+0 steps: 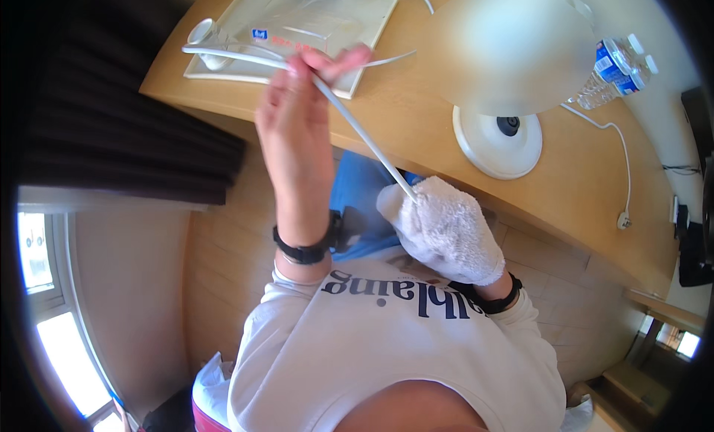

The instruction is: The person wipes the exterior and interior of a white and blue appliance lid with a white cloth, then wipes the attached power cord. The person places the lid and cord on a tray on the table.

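A white power cable [365, 139] is stretched taut between my two hands. My left hand [298, 114] is raised over the front edge of the desk and pinches the cable between thumb and fingers. Beyond it the cable bends back near a small white jar and runs right across the desk. A white terry cloth mitt [446, 231] covers my right hand, close to my torso, and it grips the cable's lower stretch; the fingers are hidden. Right of the hands, a white round kettle base [496, 147] with a black centre connector sits on the desk.
A white tray [357, 78] carries the jar [209, 36] and clear plastic packaging [307, 25]. Plastic bottles [611, 69] stand far right. A white cord with a plug [623, 220] lies on the wooden desk [580, 181]. A blurred oval hides part of the back.
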### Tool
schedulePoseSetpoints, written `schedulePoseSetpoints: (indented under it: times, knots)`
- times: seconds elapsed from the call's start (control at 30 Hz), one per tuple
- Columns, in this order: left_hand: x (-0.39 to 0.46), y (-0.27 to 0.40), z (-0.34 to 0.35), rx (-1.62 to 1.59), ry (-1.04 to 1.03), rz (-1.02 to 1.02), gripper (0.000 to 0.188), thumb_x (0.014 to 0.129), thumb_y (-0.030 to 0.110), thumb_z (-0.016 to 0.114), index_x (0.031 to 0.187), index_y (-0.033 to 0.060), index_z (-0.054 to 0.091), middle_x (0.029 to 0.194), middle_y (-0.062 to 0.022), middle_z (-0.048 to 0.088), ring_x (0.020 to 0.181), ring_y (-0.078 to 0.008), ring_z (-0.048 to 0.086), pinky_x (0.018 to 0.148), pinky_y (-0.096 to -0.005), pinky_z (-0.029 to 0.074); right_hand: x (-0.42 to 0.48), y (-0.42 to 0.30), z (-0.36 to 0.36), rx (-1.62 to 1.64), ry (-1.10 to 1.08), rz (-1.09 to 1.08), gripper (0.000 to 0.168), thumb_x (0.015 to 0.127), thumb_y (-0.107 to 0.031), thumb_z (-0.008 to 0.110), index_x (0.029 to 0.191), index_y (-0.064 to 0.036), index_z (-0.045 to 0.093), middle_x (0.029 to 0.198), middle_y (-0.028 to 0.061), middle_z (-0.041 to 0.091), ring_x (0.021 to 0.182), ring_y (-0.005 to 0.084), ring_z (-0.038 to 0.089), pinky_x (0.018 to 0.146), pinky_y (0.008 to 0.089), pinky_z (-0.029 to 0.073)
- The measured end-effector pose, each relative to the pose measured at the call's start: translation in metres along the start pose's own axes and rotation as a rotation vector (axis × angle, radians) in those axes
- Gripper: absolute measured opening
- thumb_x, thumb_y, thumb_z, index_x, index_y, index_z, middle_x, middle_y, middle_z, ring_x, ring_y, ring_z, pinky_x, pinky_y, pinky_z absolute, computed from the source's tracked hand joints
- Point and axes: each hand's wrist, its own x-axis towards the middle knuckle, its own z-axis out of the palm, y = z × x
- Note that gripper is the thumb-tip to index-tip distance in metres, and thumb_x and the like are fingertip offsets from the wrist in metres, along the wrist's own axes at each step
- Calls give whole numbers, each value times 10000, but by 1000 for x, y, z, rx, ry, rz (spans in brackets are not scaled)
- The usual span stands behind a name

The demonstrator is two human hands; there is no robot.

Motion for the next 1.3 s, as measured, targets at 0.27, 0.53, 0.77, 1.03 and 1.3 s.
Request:
schedulePoseSetpoints:
  times: [0.27,0.53,0.77,1.03,1.3]
  knots:
    - [27,-4,-47,-123,256,128,227,892,216,431,959,9,495,955,-184,594,919,-275,569,872,-373,420,-49,13,12,774,72,302,299,727,-57,582,1025,-67,564,988,70,559,909,209,517,818,318,393]
    - [30,-8,-68,-194,97,82,294,910,225,413,1052,-16,502,1077,-187,567,991,-253,563,930,-356,407,-22,0,-7,690,-61,368,164,768,-148,605,875,-35,553,786,59,582,721,148,549,650,259,440]
    - [-9,-19,-26,-201,-23,-399,604,900,452,324,1238,-47,361,1169,-221,500,1086,-307,501,983,-399,335,-15,15,-7,845,-116,473,232,810,-238,577,873,-15,566,828,64,604,751,132,551,661,265,436]
    - [-44,-5,21,396,-469,-468,368,896,268,434,948,-53,607,1093,-206,559,989,-203,551,832,-314,440,17,-10,-22,201,54,282,251,726,-122,560,968,-59,554,777,131,577,778,295,555,669,335,438]
    - [-45,-22,21,202,-37,-266,258,896,216,496,783,-7,561,691,10,535,664,-70,498,619,-208,409,32,-21,-41,457,-3,336,211,724,-150,587,918,-94,528,735,121,552,682,297,548,597,350,438]
